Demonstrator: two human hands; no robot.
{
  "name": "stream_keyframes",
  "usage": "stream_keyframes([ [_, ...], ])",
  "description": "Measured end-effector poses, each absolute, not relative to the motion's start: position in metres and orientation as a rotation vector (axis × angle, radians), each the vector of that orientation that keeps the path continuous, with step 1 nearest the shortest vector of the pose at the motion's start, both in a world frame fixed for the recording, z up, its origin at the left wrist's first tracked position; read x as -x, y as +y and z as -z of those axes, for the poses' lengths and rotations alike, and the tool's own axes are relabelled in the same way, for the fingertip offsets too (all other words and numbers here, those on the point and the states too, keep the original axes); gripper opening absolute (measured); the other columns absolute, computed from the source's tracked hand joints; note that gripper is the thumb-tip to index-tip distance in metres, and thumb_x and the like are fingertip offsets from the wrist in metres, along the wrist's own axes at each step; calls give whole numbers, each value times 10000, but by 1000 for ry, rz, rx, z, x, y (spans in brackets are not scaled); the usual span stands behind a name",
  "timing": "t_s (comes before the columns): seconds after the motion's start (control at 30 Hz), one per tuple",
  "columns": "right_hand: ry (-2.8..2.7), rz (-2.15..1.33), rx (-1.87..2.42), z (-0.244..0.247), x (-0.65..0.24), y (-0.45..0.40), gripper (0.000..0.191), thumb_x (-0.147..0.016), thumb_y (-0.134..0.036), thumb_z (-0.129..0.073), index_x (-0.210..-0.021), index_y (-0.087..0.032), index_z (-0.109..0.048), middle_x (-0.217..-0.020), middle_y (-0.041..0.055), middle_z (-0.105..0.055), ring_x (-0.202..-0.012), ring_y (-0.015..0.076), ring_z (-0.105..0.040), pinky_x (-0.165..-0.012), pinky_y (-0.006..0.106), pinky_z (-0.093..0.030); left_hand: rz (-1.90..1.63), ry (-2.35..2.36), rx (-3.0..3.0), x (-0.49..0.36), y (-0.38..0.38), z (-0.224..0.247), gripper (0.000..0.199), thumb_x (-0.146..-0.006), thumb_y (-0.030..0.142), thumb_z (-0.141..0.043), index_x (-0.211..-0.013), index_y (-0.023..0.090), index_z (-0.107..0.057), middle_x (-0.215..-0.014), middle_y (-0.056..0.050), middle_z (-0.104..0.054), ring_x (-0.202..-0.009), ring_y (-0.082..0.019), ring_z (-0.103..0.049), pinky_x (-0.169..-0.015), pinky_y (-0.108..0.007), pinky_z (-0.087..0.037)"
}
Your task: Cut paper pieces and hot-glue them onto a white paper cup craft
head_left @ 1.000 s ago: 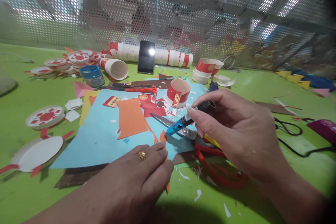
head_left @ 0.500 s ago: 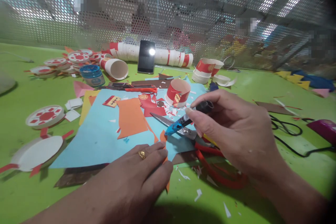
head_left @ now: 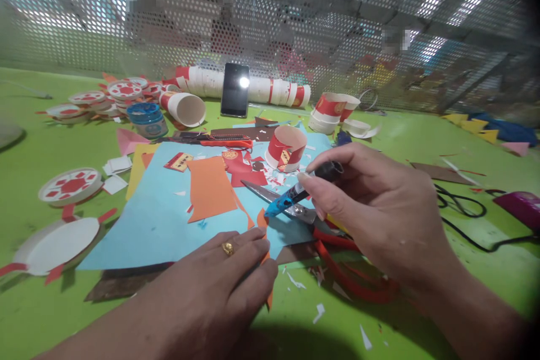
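Observation:
My right hand is closed around a black marker pen, gripping it between thumb and fingers. Blue smears cover the pen's lower end, which meets the top of a narrow orange paper strip. My left hand, with a gold ring on one finger, lies over this strip and presses it down; the strip's lower end shows below the fingers. Under the pen and right hand lie red-handled scissors, partly hidden. A larger orange paper piece rests on the blue paper sheet left of the strip.
A cut red-and-white paper cup ring stands behind the pen. Farther back are an orange cutter, a blue jar, a phone and a row of stacked cups. Cup-base shapes lie left; a black cable lies right.
Both hands and the pen tip hold almost the same position. The surroundings at the left shift very slightly in view.

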State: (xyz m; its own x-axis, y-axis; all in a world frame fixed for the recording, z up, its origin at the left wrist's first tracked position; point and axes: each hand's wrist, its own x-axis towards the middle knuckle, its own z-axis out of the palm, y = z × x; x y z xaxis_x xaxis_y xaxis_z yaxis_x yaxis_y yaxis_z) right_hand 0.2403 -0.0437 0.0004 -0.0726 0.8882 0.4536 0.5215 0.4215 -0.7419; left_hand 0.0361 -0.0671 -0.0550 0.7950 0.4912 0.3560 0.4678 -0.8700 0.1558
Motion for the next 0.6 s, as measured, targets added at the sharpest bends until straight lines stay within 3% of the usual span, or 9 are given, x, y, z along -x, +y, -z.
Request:
stream_keyframes([
  [0.43,-1725,-521,1234,0,-240,-43,118,-788,-277,-677,-827,-171,-639,-638,-24,-596,-491,78,-518,-441,203,-428,-543,824,-2880,-37,-71,47,301,-813,189,-495,-1093,133,-592,-1152,-125,-646,-1111,-251,-567,-980,-386,-446],
  [0.6,-1733,-506,1235,0,-240,-42,121,-787,-283,-678,-825,-176,-638,-630,-26,-588,-490,81,-518,-440,206,-433,-551,804,-2881,-36,-70,47,299,-833,239,-492,-1092,131,-594,-1149,-127,-646,-1114,-254,-566,-985,-377,-442],
])
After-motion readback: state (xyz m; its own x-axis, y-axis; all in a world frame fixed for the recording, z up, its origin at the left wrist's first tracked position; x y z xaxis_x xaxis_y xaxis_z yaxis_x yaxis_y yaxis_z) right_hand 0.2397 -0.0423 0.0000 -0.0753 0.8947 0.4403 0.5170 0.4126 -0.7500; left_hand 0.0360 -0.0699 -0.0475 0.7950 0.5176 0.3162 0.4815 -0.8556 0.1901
